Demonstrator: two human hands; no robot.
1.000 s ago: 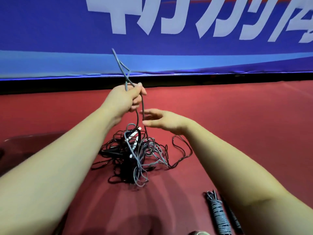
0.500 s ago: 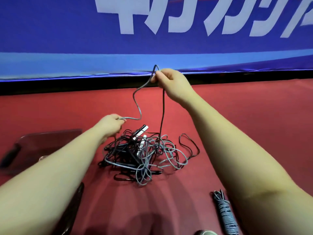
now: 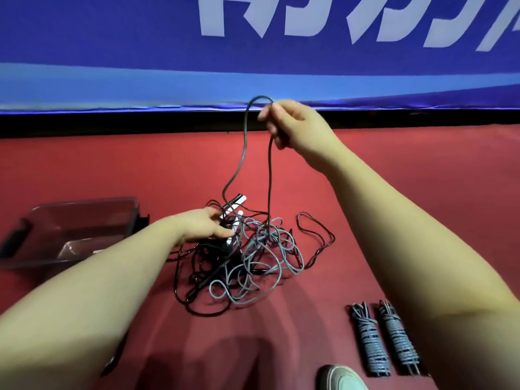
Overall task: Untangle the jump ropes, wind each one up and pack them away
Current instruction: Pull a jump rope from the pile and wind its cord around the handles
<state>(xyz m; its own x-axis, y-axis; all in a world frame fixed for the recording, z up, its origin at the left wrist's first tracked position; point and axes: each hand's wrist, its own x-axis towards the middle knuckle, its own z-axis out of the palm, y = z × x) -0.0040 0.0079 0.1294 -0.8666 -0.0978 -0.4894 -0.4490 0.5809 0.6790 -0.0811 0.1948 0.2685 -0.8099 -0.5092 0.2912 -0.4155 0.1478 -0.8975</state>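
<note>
Where the right hand [image 3: 295,128] is raised above the heap, it pinches the bend of a grey jump rope [image 3: 244,142] between thumb and fingers.

Item, rope: two strands hang from that pinch, long axis near vertical. One runs straight down into the tangle [image 3: 253,257]; the other curves down toward the white handles [image 3: 238,200] at the tangle's far left edge. The tangle lies directly below the grip, on the floor, with grey and black cords interlaced.

Item, left hand [image 3: 202,226]: low, at the tangle's left side, fingers touching a white handle. Whether it grasps anything or only rests there cannot be told. It is the hand nearer the heap, so steadying the mass while the right draws upward looks the likely need. Snagging on the black cords is the risk.

Item, two wound bundles [image 3: 368,342]: side by side, near right, well apart from the tangle, not yet packed.

Item, clear plastic bin [image 3: 84,204]: left of the tangle, beside the left forearm.

Surface: red floor covering [image 3: 408,192], flat.

Room: blue banner [image 3: 112,52] with white lettering along the far edge; shoe toe [image 3: 337,378] at the bottom.
</note>
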